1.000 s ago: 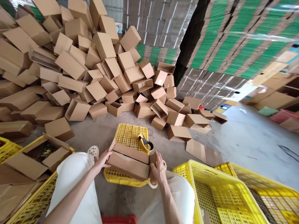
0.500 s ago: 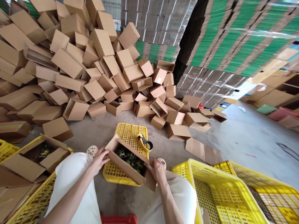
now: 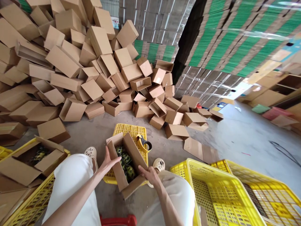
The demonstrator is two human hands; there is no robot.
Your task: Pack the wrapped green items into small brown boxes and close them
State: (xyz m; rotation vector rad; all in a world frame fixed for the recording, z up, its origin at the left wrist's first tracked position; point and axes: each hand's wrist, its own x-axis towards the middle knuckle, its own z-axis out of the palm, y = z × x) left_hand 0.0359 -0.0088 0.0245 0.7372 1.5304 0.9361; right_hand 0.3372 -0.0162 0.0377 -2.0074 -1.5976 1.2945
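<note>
An open cardboard box rests at a slant on an upturned yellow plastic crate between my knees, flaps raised. Dark green and yellow items lie inside it; their kind is unclear. My left hand grips the box's left wall, thumb over the edge and fingers outside. At the near right corner, my right hand is closed on the right wall. A tape dispenser, yellow and black, lies on the crate just right of the box.
Yellow crates stand at my right. On my left, another crate carries an open box with similar contents. A large heap of cardboard boxes rises ahead, beside stacked flat cardboard. Part of something red shows below me.
The box has turned clockwise on the crate, and its flaps stand more open, showing more contents. My left thumb now reaches over the left wall; my right hand has shifted left.
</note>
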